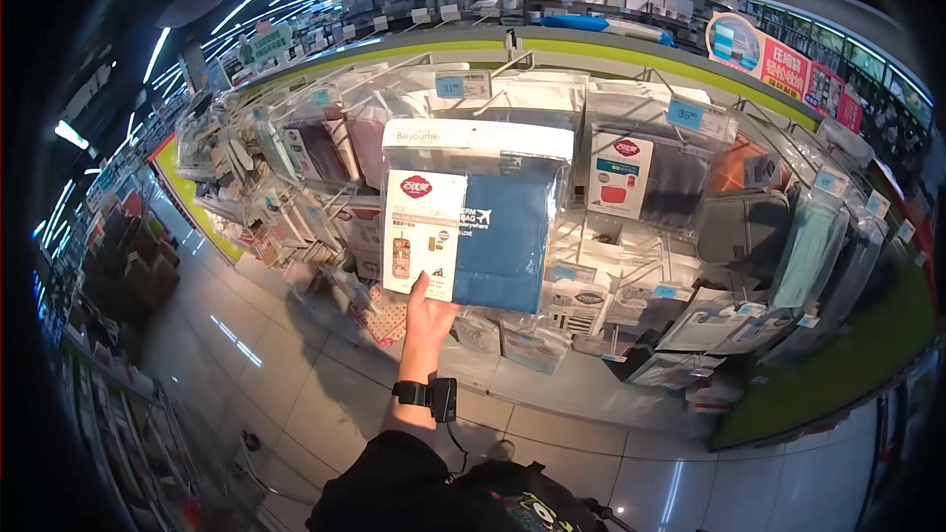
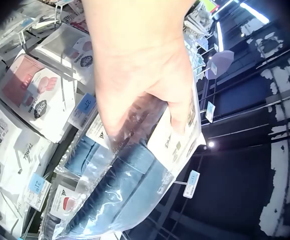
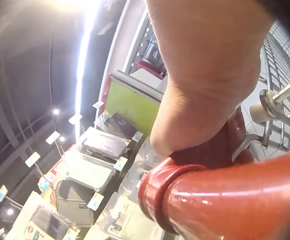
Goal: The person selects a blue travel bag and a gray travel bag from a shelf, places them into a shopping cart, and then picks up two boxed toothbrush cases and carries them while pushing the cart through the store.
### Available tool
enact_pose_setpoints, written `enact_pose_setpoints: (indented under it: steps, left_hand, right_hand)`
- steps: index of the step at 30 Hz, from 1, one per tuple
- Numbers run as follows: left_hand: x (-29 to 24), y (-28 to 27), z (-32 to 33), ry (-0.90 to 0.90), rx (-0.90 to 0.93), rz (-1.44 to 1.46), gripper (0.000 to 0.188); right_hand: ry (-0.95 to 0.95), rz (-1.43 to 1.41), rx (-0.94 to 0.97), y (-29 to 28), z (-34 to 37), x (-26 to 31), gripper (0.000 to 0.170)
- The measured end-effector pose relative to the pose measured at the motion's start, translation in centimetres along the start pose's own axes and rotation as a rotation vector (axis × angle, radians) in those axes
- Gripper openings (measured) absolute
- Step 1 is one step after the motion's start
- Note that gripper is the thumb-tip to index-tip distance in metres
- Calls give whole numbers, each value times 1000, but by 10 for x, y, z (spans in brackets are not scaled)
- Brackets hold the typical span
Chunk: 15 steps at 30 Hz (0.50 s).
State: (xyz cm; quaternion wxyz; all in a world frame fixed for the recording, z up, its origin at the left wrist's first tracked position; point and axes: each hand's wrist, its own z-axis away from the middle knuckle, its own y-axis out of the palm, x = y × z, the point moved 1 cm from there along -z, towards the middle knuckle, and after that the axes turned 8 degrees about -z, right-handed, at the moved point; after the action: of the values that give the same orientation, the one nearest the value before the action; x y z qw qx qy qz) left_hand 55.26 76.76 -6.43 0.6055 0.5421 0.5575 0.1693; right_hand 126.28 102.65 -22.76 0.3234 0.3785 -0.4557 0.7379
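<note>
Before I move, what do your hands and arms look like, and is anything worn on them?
The left hand wears no glove. Its wrist carries a black strap with a small, boxy black device and a thin dark cable; a black sleeve covers the forearm. The visible part of the right hand is ungloved; no right sleeve is discernible.

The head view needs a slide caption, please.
Left hand holding a packaged blue bag before a shop display.
</note>
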Motion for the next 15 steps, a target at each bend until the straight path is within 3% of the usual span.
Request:
enact_pose_setpoints:
  steps: [3, 4, 5, 8, 15]
  left_hand:
    - [0, -6, -17, -8, 30, -18, 49]
    - [-1, -10, -22, -21, 34, -16, 49]
    - [-2, -14, -26, -26, 58, -2, 49]
    - [-3, -24, -38, -47, 77, 25, 51]
    - [-14, -41, -40, -103, 85, 1, 58]
  right_hand:
    - [-70, 89, -96, -1, 2, -11, 31]
    - [-43, 115, -150, 13, 20, 32, 32]
    - [-34, 116, -159, 14, 22, 29, 32]
    - [83, -25, -136, 12, 19, 26, 32]
    - [122, -40, -124, 32, 25, 48, 33]
